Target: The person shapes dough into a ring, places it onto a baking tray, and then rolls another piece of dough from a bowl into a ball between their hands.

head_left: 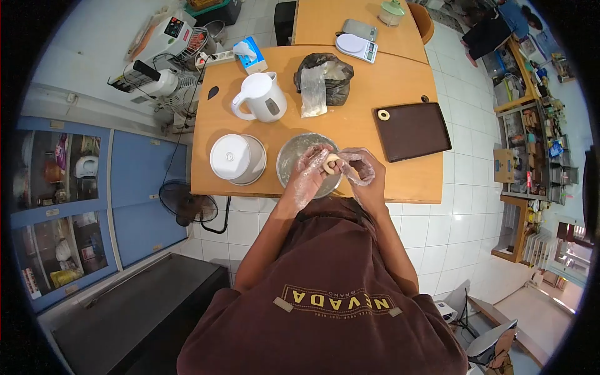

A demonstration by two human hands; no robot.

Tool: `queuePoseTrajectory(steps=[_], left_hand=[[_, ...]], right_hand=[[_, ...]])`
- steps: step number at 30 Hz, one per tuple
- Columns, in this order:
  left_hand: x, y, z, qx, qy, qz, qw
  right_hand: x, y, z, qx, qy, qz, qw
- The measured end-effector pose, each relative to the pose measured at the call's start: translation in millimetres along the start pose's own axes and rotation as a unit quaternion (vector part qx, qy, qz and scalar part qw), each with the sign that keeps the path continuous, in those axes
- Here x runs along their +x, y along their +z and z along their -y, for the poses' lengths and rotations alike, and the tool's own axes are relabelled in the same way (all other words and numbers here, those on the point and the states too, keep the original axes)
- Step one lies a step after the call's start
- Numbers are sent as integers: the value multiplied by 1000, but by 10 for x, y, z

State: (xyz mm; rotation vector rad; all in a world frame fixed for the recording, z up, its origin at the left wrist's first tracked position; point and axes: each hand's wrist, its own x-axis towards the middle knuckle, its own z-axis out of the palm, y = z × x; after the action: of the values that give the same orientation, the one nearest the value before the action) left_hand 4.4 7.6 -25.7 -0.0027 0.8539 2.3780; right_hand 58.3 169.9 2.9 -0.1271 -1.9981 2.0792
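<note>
A small ring of pale dough (330, 164) is held between my two hands, above a metal bowl (289, 156) at the table's front edge. My left hand (310, 175), dusted with flour, has its fingers around the ring's left side. On the right side, the fingertips of my right hand (364, 173) pinch the dough; this hand wears a clear plastic glove. Another dough ring (383, 115) lies in the upper left corner of a dark brown tray (414, 132) to the right.
Left of the bowl stand a white lidded container (230, 157) and a white electric kettle (264, 98). A black plastic bag (338, 85) with a clear bag lies behind. White scales (356, 47) sit farther back. A person (498, 28) is at the upper right.
</note>
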Motion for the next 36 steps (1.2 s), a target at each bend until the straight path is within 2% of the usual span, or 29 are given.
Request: queuePoseTrajectory(steps=[5, 11, 14, 17, 20, 23, 29, 32, 36], left_hand=[[3, 12, -5, -61, -9, -9, 998], [-1, 19, -21, -79, -9, -12, 997], [17, -15, -6, -26, 7, -18, 999], [36, -91, 30, 86, 44, -19, 995], [-14, -2, -42, 69, 40, -15, 997], [-26, 21, -71, 119, 24, -25, 992], [-35, 50, -63, 157, 33, -25, 987], [-28, 49, -76, 153, 35, -10, 988], [-43, 69, -97, 182, 41, -10, 982]], right_hand=[[4, 27, -49, 18, -10, -6, 1000], [25, 26, 28, -37, 10, 23, 999], [30, 19, -18, -47, -9, 12, 999], [32, 0, 37, -77, -4, 14, 997], [44, 8, 54, -103, -39, 5, 994], [43, -8, 16, -107, -49, 11, 993], [17, -43, 50, -124, -27, 37, 991], [16, -30, 15, -67, -34, 1, 997], [9, -13, 76, -66, -24, 0, 998]])
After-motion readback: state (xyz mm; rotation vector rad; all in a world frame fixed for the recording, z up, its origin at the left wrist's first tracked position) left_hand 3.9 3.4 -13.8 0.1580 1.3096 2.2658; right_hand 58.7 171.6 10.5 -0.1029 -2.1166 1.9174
